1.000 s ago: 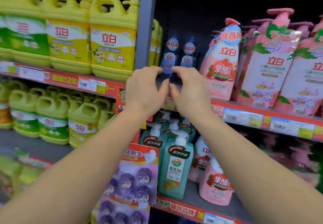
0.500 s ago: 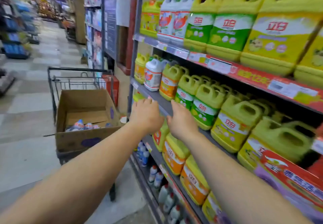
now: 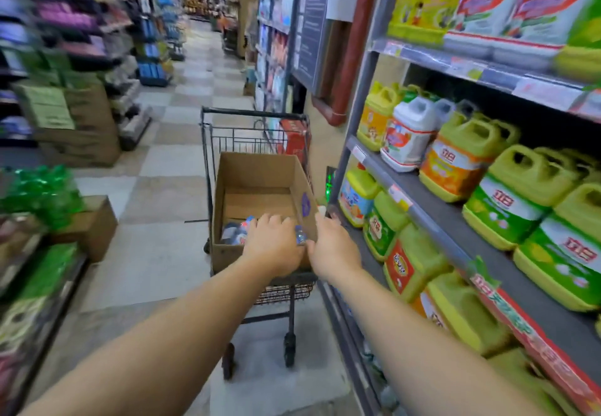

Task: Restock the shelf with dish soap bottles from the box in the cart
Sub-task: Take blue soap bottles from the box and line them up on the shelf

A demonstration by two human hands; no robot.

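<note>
A cardboard box [image 3: 260, 172] sits in a black wire cart [image 3: 247, 129] in the aisle beside the shelf. A few blue dish soap bottles [image 3: 235, 233] lie at the box's near end. My left hand [image 3: 271, 243] reaches over the box's near edge above the bottles, fingers loosely spread, holding nothing that I can see. My right hand [image 3: 333, 250] hovers at the box's right near corner, fingers relaxed and empty. A small blue bottle part [image 3: 300, 235] shows between the two hands.
The shelf unit [image 3: 432, 220] on my right carries yellow-green detergent jugs [image 3: 527, 188] on several levels. A red pack [image 3: 294, 137] lies at the cart's far right. Cardboard boxes [image 3: 91, 224] and green packs stand on the floor at the left. The tiled aisle [image 3: 169, 168] runs on ahead.
My view has swung left from the shelf to the cart. Both hands have left the shelf's blue bottles and moved down to the box's near end.
</note>
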